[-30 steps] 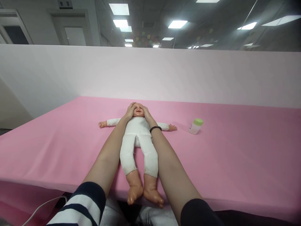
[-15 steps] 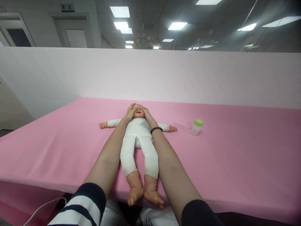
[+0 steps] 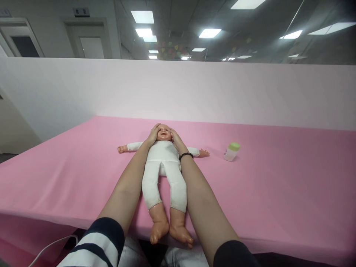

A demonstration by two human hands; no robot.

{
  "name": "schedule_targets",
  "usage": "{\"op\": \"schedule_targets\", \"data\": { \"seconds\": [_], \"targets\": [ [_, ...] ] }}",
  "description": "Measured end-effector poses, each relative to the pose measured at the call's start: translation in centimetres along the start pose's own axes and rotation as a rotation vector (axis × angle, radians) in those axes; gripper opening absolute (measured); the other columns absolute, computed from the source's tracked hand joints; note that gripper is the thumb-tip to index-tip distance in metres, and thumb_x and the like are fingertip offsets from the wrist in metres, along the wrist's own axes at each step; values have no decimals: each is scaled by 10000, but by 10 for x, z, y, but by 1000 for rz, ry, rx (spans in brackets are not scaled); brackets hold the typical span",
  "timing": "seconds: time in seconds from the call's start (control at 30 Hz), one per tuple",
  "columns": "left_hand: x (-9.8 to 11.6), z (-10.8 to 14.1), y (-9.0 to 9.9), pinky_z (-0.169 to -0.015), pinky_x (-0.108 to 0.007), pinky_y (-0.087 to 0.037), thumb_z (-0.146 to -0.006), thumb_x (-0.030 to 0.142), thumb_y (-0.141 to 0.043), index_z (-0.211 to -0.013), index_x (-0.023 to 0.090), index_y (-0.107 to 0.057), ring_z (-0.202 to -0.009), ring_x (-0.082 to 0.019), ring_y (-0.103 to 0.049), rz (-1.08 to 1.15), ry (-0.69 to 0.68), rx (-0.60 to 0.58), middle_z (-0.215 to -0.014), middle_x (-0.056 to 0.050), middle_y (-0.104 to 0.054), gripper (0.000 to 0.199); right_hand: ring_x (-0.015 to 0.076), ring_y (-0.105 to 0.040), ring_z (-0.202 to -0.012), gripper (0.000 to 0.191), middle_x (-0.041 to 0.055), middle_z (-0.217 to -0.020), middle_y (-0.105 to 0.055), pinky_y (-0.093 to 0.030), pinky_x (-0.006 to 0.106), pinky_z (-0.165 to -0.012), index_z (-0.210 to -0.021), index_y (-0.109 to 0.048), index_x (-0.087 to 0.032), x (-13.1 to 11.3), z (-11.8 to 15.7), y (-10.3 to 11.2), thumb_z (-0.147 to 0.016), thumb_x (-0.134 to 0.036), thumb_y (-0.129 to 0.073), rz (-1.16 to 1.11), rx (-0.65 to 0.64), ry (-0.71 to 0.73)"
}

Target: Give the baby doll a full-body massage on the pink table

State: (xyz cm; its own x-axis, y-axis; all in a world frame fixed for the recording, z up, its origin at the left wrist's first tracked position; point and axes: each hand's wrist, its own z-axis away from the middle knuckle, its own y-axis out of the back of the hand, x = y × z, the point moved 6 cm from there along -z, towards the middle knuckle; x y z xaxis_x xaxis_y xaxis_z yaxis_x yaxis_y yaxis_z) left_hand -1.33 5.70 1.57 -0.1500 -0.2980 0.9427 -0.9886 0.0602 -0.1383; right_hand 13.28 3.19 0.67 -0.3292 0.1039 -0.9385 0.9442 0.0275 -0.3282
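A baby doll (image 3: pixel 164 152) with a white cloth body and bare plastic feet lies on its back, arms out to the sides, feet towards me. My left hand (image 3: pixel 154 134) is cupped against the left side of its head, fingers curved around it. On the right side, my right hand (image 3: pixel 177 139) holds the head in the same way, with a dark beaded bracelet on that wrist. The doll's face shows between my hands, while the sides of the head are hidden under them. My forearms run along both sides of the doll's body.
A small translucent bottle with a green lid (image 3: pixel 231 152) stands right of the doll. The pink table cover (image 3: pixel 278 185) reaches back to a low white partition (image 3: pixel 194 89). At the lower left, a white cable (image 3: pixel 52 244) hangs by the table's front edge.
My thumbs have moved outward from the middle of the doll's face, and more of the face shows. Both hands remain at its head.
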Motion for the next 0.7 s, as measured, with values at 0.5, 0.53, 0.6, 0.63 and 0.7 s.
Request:
{"op": "schedule_targets", "data": {
  "seconds": [0.5,0.53,0.6,0.63,0.7],
  "targets": [
    [3,39,11,-1223,-488,-417,-695,456,-927,-1680,282,-279,-1524,-365,-439,-56,-13,-205,-1714,-166,-329,1191,231,-749,-1153,1134,94,-1560,-566,-609,391,-1038,-1641,-355,-322,-1,22,3,-662,-140,-897,-142,-254,-66],
    [3,40,10,-1222,-491,-420,-697,451,-928,-1687,285,-255,-1521,-367,-444,-33,2,-218,-1719,-167,-317,1208,232,-746,-1165,1148,91,-1556,-572,-610,390,-1040,-1640,-356,-322,0,21,4,-649,-114,-897,-141,-256,-67],
    [3,42,8,-1220,-499,-420,-696,445,-931,-1697,283,-211,-1513,-373,-455,11,21,-244,-1719,-171,-316,1244,236,-736,-1196,1148,76,-1552,-579,-614,389,-1036,-1633,-366,-335,1,20,6,-644,-81,-889,-140,-257,-70],
    [3,43,7,-1222,-504,-417,-695,447,-933,-1700,284,-198,-1510,-377,-457,25,24,-254,-1718,-170,-320,1256,238,-732,-1207,1141,70,-1553,-579,-618,388,-1031,-1629,-372,-341,2,18,7,-646,-71,-884,-141,-260,-72],
    [3,43,7,-1231,-512,-404,-688,453,-938,-1702,287,-184,-1513,-384,-450,32,25,-265,-1718,-162,-323,1274,246,-728,-1218,1136,74,-1559,-575,-626,382,-1021,-1626,-381,-337,4,16,8,-647,-51,-881,-155,-271,-73]
  ]
}}
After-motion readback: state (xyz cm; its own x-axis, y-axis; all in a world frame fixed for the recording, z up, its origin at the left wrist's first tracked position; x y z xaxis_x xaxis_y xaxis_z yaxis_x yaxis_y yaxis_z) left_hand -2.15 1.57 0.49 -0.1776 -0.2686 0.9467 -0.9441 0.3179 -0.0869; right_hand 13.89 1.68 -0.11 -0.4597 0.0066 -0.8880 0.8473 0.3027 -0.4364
